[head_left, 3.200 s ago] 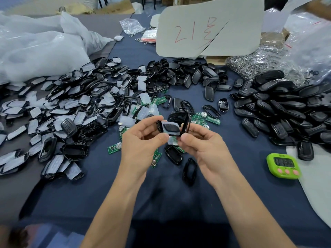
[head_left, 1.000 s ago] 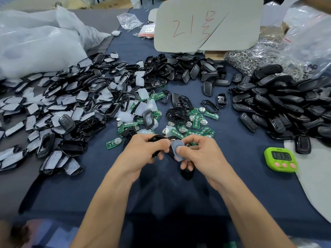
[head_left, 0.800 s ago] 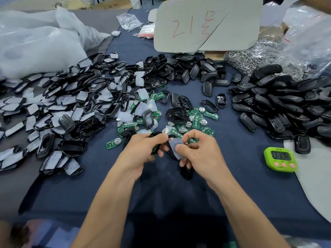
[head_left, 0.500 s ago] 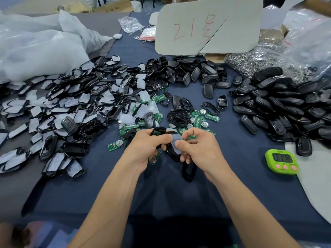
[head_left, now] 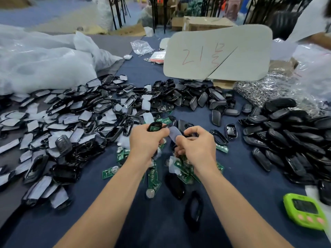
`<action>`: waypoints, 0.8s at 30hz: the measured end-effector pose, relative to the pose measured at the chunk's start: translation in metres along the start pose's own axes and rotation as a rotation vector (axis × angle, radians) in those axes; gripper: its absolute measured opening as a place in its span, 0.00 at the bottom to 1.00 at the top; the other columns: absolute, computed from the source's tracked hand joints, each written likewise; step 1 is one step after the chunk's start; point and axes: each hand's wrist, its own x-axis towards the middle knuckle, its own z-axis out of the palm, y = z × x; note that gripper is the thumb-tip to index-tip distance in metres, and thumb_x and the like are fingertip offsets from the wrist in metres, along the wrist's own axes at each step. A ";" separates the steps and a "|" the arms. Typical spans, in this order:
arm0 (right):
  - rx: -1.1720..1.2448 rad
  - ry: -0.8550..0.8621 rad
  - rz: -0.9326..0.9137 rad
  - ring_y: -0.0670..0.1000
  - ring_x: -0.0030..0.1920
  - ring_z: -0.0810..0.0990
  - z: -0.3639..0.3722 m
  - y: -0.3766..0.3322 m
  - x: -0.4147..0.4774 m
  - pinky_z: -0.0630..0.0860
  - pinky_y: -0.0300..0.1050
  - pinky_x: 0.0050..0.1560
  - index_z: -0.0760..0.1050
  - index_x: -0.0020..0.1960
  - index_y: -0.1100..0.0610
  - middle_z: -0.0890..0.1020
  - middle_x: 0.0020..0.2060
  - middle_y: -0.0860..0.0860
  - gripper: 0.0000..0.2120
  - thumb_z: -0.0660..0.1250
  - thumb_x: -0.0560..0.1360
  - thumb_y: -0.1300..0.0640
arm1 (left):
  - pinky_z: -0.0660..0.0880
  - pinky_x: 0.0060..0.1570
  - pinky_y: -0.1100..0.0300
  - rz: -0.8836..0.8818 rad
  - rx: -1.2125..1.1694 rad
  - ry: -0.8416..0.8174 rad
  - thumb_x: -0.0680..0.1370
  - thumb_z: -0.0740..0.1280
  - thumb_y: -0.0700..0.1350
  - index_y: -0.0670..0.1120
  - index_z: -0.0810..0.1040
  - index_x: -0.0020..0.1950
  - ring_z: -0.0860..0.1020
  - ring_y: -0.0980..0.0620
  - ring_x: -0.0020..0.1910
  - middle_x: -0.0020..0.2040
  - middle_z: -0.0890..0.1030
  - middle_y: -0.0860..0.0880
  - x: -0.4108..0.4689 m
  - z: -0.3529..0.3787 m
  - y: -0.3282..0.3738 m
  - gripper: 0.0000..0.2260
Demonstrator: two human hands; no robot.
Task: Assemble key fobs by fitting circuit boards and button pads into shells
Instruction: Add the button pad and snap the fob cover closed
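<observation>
Over the counter (head_left: 241, 169), well left of the green timer (head_left: 302, 211), my left hand (head_left: 146, 142) grips a black shell (head_left: 158, 124) with a board (head_left: 153, 128) inside; my right hand (head_left: 198, 147) pinches a pale pad (head_left: 173, 134) beside it. Pressed in crooked, the pad may buckle or slip.

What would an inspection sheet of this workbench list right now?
Surface: dark blue cloth, largely covered by parts.
Job's things: black shell with a green board inside, gripped by the left hand; translucent button pad pinched by the right hand; loose circuit boards; piles of black shells.
Clutter: green timer, grey card with red writing, bag of key rings, white plastic bags.
Grips: both hands occupied, held above the boards.
Cables: nothing seen.
Surroundings: cardboard boxes behind the table.
</observation>
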 end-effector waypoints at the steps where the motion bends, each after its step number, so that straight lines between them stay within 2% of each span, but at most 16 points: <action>1: -0.037 0.009 -0.029 0.51 0.27 0.84 0.000 0.002 0.003 0.75 0.39 0.25 0.76 0.47 0.54 0.85 0.29 0.52 0.09 0.76 0.72 0.60 | 0.68 0.23 0.58 0.028 -0.001 -0.016 0.70 0.79 0.44 0.46 0.85 0.34 0.71 0.51 0.21 0.25 0.79 0.48 0.001 -0.001 -0.005 0.07; 4: -0.102 0.043 -0.152 0.49 0.26 0.83 0.000 0.008 0.010 0.74 0.38 0.25 0.77 0.45 0.52 0.84 0.28 0.50 0.10 0.77 0.72 0.59 | 0.70 0.25 0.53 0.105 0.005 -0.058 0.67 0.78 0.48 0.48 0.86 0.35 0.71 0.48 0.21 0.26 0.79 0.47 0.003 -0.002 -0.013 0.05; 7: -0.122 0.038 -0.234 0.47 0.25 0.81 0.000 0.013 0.015 0.74 0.37 0.27 0.78 0.43 0.50 0.84 0.27 0.48 0.09 0.77 0.72 0.59 | 0.71 0.22 0.56 0.134 0.022 -0.071 0.66 0.78 0.50 0.55 0.88 0.39 0.73 0.48 0.21 0.28 0.83 0.46 0.003 -0.004 -0.010 0.04; 11: -0.141 0.001 -0.310 0.45 0.24 0.79 -0.004 0.014 0.020 0.70 0.33 0.27 0.80 0.38 0.49 0.82 0.26 0.48 0.08 0.76 0.71 0.60 | 0.70 0.23 0.63 0.191 0.084 -0.078 0.70 0.81 0.46 0.58 0.87 0.39 0.81 0.49 0.28 0.30 0.84 0.47 0.006 -0.006 -0.007 0.07; 13: -0.080 -0.060 -0.308 0.45 0.23 0.77 -0.007 0.014 0.023 0.69 0.34 0.26 0.82 0.37 0.51 0.81 0.25 0.49 0.09 0.76 0.71 0.63 | 0.68 0.22 0.67 0.185 0.030 -0.092 0.71 0.81 0.42 0.57 0.88 0.38 0.80 0.52 0.26 0.30 0.84 0.46 0.006 -0.006 -0.007 0.09; 15: 0.016 -0.104 -0.269 0.48 0.23 0.76 -0.011 0.014 0.026 0.68 0.37 0.25 0.83 0.37 0.53 0.81 0.25 0.51 0.09 0.76 0.70 0.66 | 0.67 0.21 0.67 0.151 -0.036 -0.125 0.72 0.80 0.39 0.53 0.88 0.38 0.77 0.54 0.22 0.29 0.83 0.44 0.005 -0.006 -0.009 0.09; 17: 0.060 -0.123 -0.257 0.50 0.24 0.76 -0.014 0.013 0.027 0.69 0.39 0.27 0.84 0.37 0.53 0.80 0.25 0.53 0.09 0.76 0.70 0.66 | 0.65 0.20 0.66 0.133 -0.059 -0.180 0.73 0.80 0.39 0.51 0.89 0.39 0.73 0.52 0.21 0.29 0.82 0.43 0.003 -0.004 -0.008 0.07; 20: -0.034 -0.102 -0.301 0.49 0.24 0.75 -0.012 0.011 0.025 0.70 0.40 0.28 0.83 0.37 0.51 0.81 0.24 0.52 0.08 0.76 0.70 0.64 | 0.64 0.21 0.63 0.145 -0.076 -0.196 0.73 0.79 0.39 0.51 0.89 0.40 0.71 0.45 0.27 0.29 0.82 0.42 0.000 -0.003 -0.008 0.07; 22: -0.121 -0.067 -0.309 0.46 0.22 0.75 -0.011 0.011 0.023 0.68 0.35 0.26 0.83 0.36 0.50 0.81 0.24 0.50 0.07 0.75 0.69 0.61 | 0.64 0.21 0.64 0.160 -0.101 -0.169 0.72 0.79 0.38 0.49 0.89 0.41 0.71 0.48 0.25 0.28 0.81 0.42 -0.002 -0.002 -0.009 0.06; 24: -0.161 -0.024 -0.298 0.45 0.23 0.74 -0.011 0.010 0.022 0.68 0.35 0.26 0.83 0.36 0.50 0.81 0.24 0.49 0.06 0.75 0.69 0.60 | 0.65 0.21 0.66 0.172 -0.120 -0.141 0.72 0.80 0.36 0.48 0.89 0.39 0.72 0.51 0.22 0.27 0.81 0.44 -0.004 0.000 -0.010 0.07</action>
